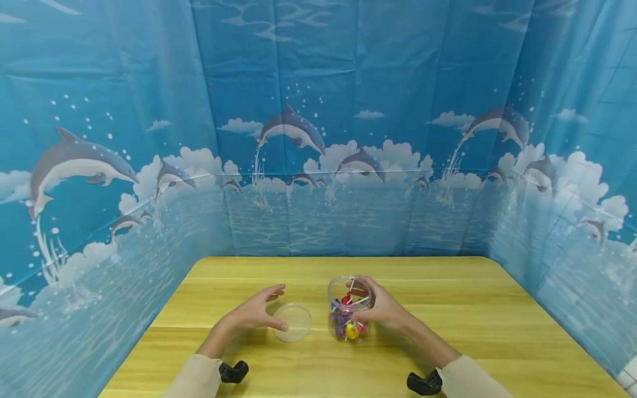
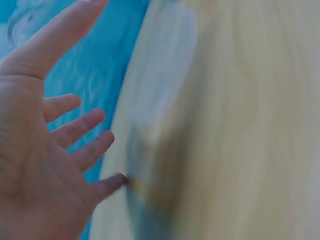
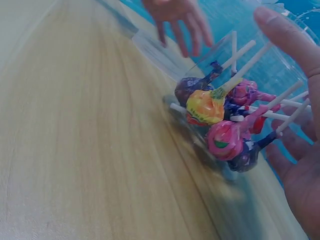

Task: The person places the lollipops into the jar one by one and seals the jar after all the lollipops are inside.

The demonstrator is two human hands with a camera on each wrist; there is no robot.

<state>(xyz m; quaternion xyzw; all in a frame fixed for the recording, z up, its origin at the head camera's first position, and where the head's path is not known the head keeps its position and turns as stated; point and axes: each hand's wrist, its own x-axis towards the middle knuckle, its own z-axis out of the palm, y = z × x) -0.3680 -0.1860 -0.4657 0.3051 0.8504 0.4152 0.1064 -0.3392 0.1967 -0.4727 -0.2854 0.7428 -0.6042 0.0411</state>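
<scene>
A clear plastic jar [image 1: 349,309] with its top uncovered stands on the wooden table. Several wrapped lollipops [image 3: 222,117] lie inside it, in yellow, pink, purple and red wrappers, their white sticks pointing various ways. My right hand [image 1: 382,307] holds the jar from its right side, thumb in front and fingers round the back. Left of the jar, a round transparent lid [image 1: 294,323] lies flat on the table. Around the lid's left side hovers my left hand [image 1: 255,312], thumb and fingers spread with nothing between them; in the left wrist view its palm and fingers look relaxed.
The yellow wood-grain table [image 1: 448,298] extends on both sides and behind the jar. A blue curtain [image 1: 318,221] printed with dolphins hangs along its back and sides. Black wrist devices [image 1: 424,382] sit at both cuffs.
</scene>
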